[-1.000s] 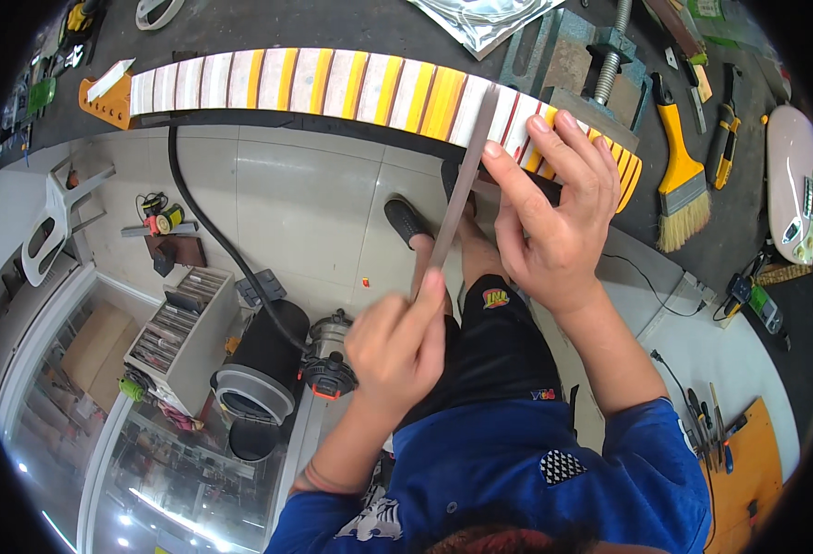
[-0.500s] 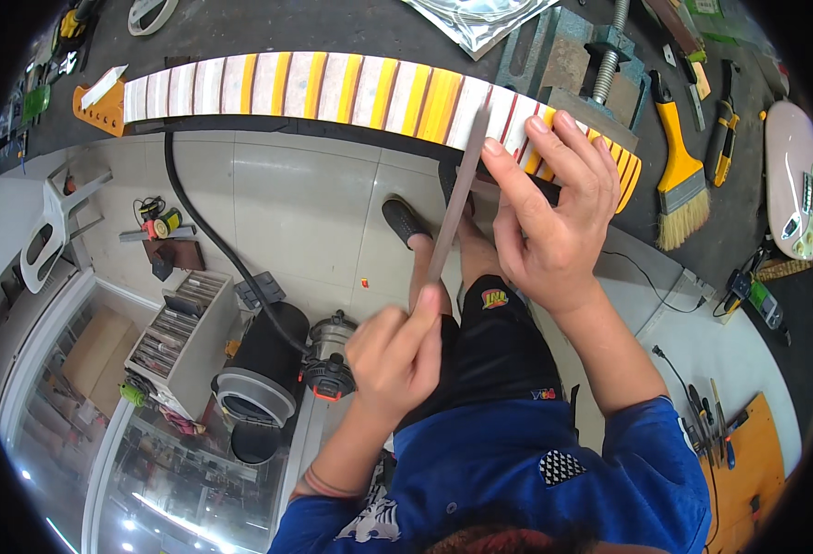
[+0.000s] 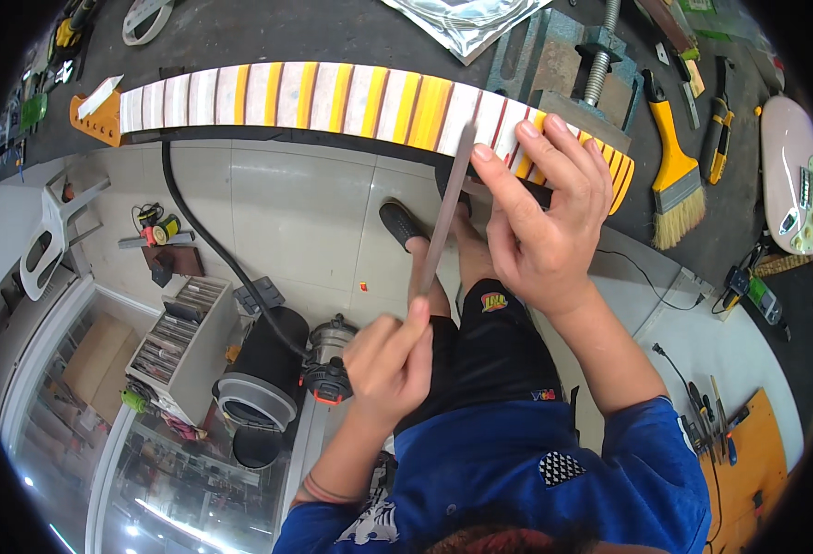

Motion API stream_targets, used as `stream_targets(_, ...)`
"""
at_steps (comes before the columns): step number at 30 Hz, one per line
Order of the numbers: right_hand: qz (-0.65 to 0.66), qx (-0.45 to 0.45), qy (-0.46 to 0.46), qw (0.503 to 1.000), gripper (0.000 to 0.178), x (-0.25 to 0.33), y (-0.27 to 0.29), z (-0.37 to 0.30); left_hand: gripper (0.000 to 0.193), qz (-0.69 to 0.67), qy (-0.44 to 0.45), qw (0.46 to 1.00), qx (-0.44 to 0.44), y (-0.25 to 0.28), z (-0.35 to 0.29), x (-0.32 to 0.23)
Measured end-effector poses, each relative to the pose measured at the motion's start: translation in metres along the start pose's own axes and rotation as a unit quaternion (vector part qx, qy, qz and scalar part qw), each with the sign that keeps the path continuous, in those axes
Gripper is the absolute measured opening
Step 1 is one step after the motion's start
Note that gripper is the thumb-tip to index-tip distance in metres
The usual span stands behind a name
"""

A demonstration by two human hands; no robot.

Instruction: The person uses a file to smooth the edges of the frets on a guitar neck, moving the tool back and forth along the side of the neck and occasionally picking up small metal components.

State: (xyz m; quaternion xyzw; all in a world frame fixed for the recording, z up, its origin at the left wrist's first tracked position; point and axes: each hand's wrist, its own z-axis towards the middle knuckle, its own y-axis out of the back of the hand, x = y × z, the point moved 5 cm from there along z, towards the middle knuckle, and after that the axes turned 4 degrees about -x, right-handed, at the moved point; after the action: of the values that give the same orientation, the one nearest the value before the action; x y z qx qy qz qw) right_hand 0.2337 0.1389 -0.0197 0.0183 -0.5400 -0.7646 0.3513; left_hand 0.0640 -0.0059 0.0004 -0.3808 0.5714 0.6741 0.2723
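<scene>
A guitar neck (image 3: 259, 97) lies across the near edge of the workbench, its headstock at the far left. White and yellow tape strips cover the fingerboard, with narrow dark or reddish fret lines between them. My left hand (image 3: 388, 360) is closed round the near end of a long, narrow file (image 3: 448, 208), index finger stretched along it. The file points away from me, its far tip over the neck's near edge beside the yellow block. My right hand (image 3: 554, 217) rests with outstretched fingers on the neck's right end, index fingertip close to the file; its thumb is mostly hidden.
A bench vise (image 3: 568, 69) stands behind the neck's right end. To the right lie a yellow-handled brush (image 3: 674, 166), a utility knife (image 3: 720, 125) and a pale guitar body (image 3: 788, 175). A black hose (image 3: 194, 226) hangs to a vacuum cleaner (image 3: 331, 355) below.
My left hand has drawn the file back toward me, so its tip has moved nearer the neck's close edge. The right hand keeps its place on the neck.
</scene>
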Motion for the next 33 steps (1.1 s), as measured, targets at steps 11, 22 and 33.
stream_targets(11,-0.005,0.001,-0.013,1.0,0.066,0.001,0.002,0.0,0.047,-0.059,-0.002,0.998,-0.033,-0.023,0.067,-0.007)
stream_targets(22,-0.001,-0.008,-0.002,1.0,0.065,0.003,-0.001,0.004,0.046,-0.109,0.011,0.993,-0.036,-0.028,0.104,-0.009)
stream_targets(33,-0.009,-0.006,0.001,1.0,0.065,0.001,-0.001,0.0,0.047,-0.1,0.023,0.994,-0.032,-0.015,0.052,-0.004)
